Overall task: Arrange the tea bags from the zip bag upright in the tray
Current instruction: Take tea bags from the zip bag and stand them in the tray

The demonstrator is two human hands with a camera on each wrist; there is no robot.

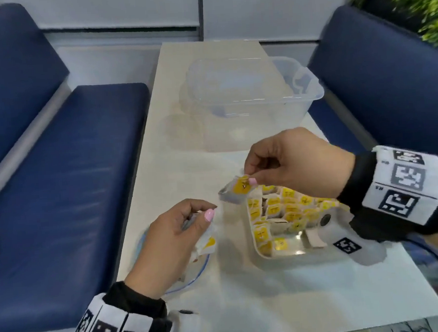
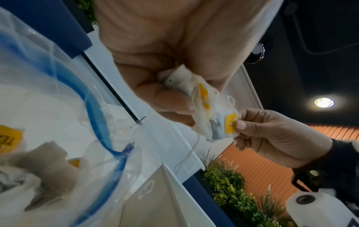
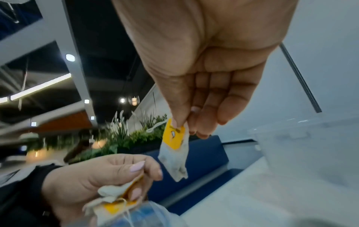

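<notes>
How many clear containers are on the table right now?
2. A big tub sits at the far end, no tea bags visible inside. The tray of tea bags sits near, under the right hand.

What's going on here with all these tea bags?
A person is moving tea bags into a clear tray. The right hand pinches one tea bag by its yellow tag, in the air beside the tray. The left hand grips a small bunch over the zip bag. The tray already holds rows of upright bags, with a gap at its near end.
</notes>
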